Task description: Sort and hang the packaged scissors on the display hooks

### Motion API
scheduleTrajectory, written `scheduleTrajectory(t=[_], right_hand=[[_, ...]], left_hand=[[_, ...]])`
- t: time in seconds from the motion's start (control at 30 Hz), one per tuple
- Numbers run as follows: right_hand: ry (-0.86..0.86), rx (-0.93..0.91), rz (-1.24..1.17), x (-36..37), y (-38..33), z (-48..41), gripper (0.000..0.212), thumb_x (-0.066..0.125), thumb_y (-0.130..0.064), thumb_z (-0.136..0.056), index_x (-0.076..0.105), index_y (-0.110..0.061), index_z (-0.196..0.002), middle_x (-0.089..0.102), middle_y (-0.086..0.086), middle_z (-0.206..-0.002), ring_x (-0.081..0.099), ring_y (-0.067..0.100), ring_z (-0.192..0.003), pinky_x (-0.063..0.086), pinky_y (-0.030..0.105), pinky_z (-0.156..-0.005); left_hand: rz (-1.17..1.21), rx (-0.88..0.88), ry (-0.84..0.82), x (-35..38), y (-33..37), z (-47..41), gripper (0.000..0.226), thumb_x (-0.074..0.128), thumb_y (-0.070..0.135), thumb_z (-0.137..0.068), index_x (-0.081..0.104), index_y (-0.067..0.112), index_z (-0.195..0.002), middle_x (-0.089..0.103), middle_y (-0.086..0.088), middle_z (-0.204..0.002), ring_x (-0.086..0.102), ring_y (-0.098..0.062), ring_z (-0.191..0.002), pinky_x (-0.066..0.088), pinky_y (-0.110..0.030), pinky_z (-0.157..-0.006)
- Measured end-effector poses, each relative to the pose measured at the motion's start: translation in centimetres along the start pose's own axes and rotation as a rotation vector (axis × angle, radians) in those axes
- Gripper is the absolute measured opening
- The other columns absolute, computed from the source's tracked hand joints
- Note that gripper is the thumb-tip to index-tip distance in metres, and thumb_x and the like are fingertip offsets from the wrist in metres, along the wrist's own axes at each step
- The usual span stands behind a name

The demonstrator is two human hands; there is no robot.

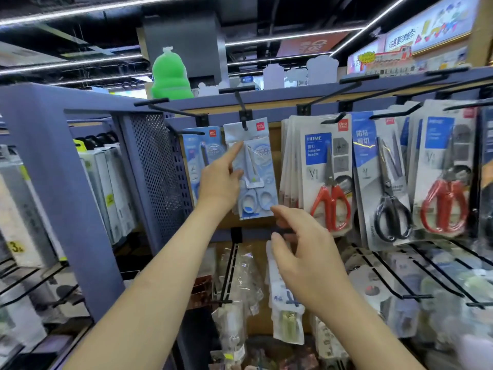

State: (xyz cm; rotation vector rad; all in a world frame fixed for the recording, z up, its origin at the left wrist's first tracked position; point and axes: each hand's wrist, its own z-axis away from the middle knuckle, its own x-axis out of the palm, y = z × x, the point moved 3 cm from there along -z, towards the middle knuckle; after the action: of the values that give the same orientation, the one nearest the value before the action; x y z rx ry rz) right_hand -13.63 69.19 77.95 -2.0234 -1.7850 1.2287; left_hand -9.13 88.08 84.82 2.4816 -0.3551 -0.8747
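While your left grip (218,180) pinches the blue pack (253,169) hanging on its hook (241,108), right grip (301,252) released just below, slide it fully back, then let it hang straight.

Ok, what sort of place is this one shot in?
Most likely a stationery shop aisle: packaged scissors, such as the blue scissors pack and red-handled pairs, hang on black display hooks, with lit signs overhead.
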Motion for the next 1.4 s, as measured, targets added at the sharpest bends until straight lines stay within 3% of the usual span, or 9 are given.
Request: scheduleTrajectory(t=[0.23,0.4,0.5,0.6,0.73,0.87,0.97,1.1,1.4], right_hand=[[-0.091,0.101,-0.013,-4.5,3.0,3.1,0.031,0.062,-0.011,-0.094,0.066,-0.036,-0.113,0.069,-0.018,-0.085,0.065,0.005,-0.083,0.052,0.02,-0.073],[-0.108,0.177,0.086,-9.4,6.1,6.4,0.024,0.062,-0.017,-0.093,0.068,-0.035,-0.108,0.07,-0.018,-0.084,0.067,0.009,-0.073,0.055,0.03,-0.067],[-0.135,0.24,0.181,-13.0,8.1,9.2,0.025,0.062,-0.022,-0.092,0.066,-0.039,-0.11,0.071,-0.015,-0.08,0.067,0.007,-0.073,0.058,0.037,-0.07],[-0.179,0.313,0.302,-17.2,10.5,12.9,0.029,0.06,-0.023,-0.094,0.066,-0.034,-0.121,0.07,-0.017,-0.082,0.065,0.003,-0.072,0.055,0.03,-0.067],[-0.241,0.451,0.436,-23.7,14.6,19.8,0.031,0.057,-0.026,-0.098,0.062,-0.031,-0.128,0.073,-0.012,-0.09,0.068,0.009,-0.077,0.055,0.033,-0.072],[-0.27,0.629,0.589,-31.0,19.0,29.3,0.032,0.056,-0.025,-0.096,0.061,-0.032,-0.127,0.069,-0.013,-0.085,0.064,0.012,-0.078,0.053,0.035,-0.071],[-0.275,0.858,0.633,-36.5,21.3,37.5,0.032,0.054,-0.024,-0.097,0.061,-0.029,-0.127,0.071,-0.009,-0.092,0.064,0.02,-0.09,0.051,0.036,-0.081],[-0.171,1.188,0.633,-42.3,23.7,48.1,0.034,0.054,-0.02,-0.095,0.061,-0.024,-0.128,0.072,-0.001,-0.116,0.065,0.026,-0.106,0.051,0.035,-0.086],[0.293,1.688,0.44,-47.1,32.8,63.6,0.036,0.061,-0.009,-0.092,0.063,-0.017,-0.127,0.069,0.005,-0.109,0.07,0.027,-0.09,0.053,0.042,-0.089]], left_hand=[[-0.168,0.107,0.2,-0.5,-0.7,2.6,0.052,0.052,0.005,-0.096,0.047,0.025,-0.144,0.047,-0.01,-0.111,0.05,-0.025,-0.091,0.045,-0.038,-0.08],[0.035,0.218,0.225,0.3,1.5,9.0,0.028,0.055,0.008,-0.095,0.067,0.014,-0.119,0.062,-0.006,-0.101,0.056,-0.014,-0.082,0.048,-0.032,-0.077],[0.107,0.309,0.073,2.6,4.8,13.8,0.022,0.058,0.008,-0.092,0.073,0.011,-0.108,0.068,0.001,-0.096,0.06,-0.008,-0.088,0.047,-0.017,-0.078],[0.155,0.382,-0.105,6.2,8.6,18.3,0.022,0.058,0.005,-0.089,0.074,0.009,-0.104,0.067,0.003,-0.095,0.058,-0.002,-0.088,0.045,-0.008,-0.077],[0.214,0.419,-0.349,12.7,14.0,24.7,0.025,0.057,0.001,-0.084,0.075,0.009,-0.099,0.068,0.001,-0.098,0.058,-0.006,-0.092,0.047,-0.012,-0.081],[0.276,0.445,-0.612,19.8,19.9,32.5,0.029,0.056,-0.001,-0.077,0.077,0.011,-0.092,0.068,0.006,-0.096,0.057,-0.005,-0.093,0.035,0.003,-0.083],[0.292,0.479,-0.846,25.8,23.9,38.8,0.028,0.058,0.0,-0.08,0.077,0.014,-0.095,0.072,0.004,-0.098,0.058,-0.005,-0.096,0.039,-0.004,-0.085],[0.272,0.497,-1.131,33.9,28.0,46.2,0.027,0.062,-0.002,-0.088,0.076,0.015,-0.104,0.069,0.01,-0.098,0.056,-0.005,-0.096,0.03,0.005,-0.08],[0.145,0.452,-1.514,54.5,32.0,58.2,0.032,0.054,0.016,-0.096,0.064,0.024,-0.125,0.065,0.003,-0.125,0.062,-0.016,-0.107,0.045,-0.024,-0.087]])
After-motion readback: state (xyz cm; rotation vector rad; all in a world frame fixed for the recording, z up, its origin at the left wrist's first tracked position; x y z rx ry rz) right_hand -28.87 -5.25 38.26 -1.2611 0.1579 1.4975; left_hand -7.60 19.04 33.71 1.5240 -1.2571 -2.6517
